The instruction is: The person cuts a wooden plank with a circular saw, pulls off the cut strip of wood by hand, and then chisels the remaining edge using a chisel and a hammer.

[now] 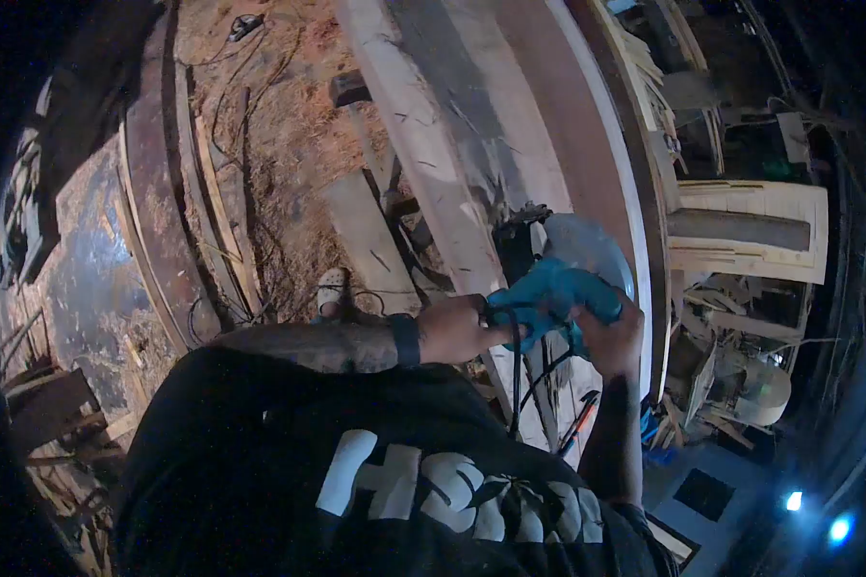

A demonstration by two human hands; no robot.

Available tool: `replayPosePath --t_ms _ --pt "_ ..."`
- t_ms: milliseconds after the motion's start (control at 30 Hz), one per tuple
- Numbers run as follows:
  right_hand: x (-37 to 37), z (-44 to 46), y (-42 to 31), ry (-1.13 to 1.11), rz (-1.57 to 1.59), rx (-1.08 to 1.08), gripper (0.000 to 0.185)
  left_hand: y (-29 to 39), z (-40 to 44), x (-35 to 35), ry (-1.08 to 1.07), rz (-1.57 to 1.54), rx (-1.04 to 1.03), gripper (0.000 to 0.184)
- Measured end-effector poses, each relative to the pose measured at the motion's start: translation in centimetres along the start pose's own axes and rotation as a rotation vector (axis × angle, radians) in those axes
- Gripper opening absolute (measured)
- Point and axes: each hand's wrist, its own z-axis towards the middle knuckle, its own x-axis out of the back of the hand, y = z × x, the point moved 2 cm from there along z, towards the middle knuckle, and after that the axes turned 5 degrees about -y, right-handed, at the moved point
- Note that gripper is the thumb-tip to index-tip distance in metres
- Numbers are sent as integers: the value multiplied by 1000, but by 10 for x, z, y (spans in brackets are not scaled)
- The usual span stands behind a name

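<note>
A teal corded circular saw (529, 288) sits on the long wooden plank (452, 183), with a pale, blurred round part at its far right. My left hand (452, 330) reaches in from the left, its fingers wrapped round the saw's near left side beside the black cord (516, 375). On the other side, my right hand (611, 338) grips the saw's teal rear handle. Both hands are closed on the tool. The saw's underside and any cut line are hidden.
Sawdust (289, 115) and offcuts cover the floor on the left, with boards (159, 163) lying lengthwise. A red-and-black tool (579, 421) rests near my right forearm. Stacked timber (741, 231) and scrap wood lie at the right. A foot (332, 288) shows beside the plank.
</note>
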Motion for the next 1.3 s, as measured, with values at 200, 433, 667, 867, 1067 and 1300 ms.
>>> replayPosePath --t_ms 200,433,667,867,1067,1300 --pt "25 -32 41 38 76 -68 39 -37 -10 -7 -77 163 -218 56" --pt "57 -87 109 244 116 56 42 -109 2 60 -144 688 -289 31" --pt "93 -143 133 341 -4 -285 34 -44 141 80 125 1210 -616 94" --pt "92 -164 165 415 271 -338 32 -32 172 50 -30 1352 -433 85" --pt "88 -163 196 340 295 -297 36 -65 137 50 -117 1166 -522 41" --pt "86 -144 172 175 341 -113 44 -75 -11 44 -305 721 -247 31"
